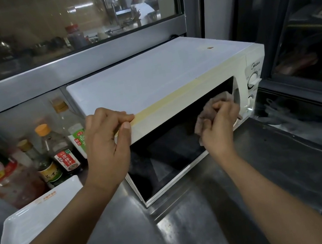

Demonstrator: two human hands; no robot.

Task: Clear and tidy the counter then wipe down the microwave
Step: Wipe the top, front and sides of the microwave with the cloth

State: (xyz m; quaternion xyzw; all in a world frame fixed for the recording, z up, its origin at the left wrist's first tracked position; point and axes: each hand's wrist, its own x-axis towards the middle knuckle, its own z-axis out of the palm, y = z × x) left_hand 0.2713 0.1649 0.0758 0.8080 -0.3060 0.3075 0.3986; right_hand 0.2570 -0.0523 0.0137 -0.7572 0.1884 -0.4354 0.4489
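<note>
The microwave [159, 79] stands on the steel bench [132, 234], a little above the centre of the view. The left hand [107, 140] rests on its top front edge, fingers curled over the edge and thumb on the front, to steady it. The right hand [219, 126], at 3 o'clock from the left one, holds a crumpled cloth [219, 98] against the dark door glass near the handle. I judge that the wiping is in progress: the bench in front looks tidy already. At 9 o'clock, sauce bottles [61, 148] and a white tray [39, 218] are grouped. A small brown spot on the top remains.
</note>
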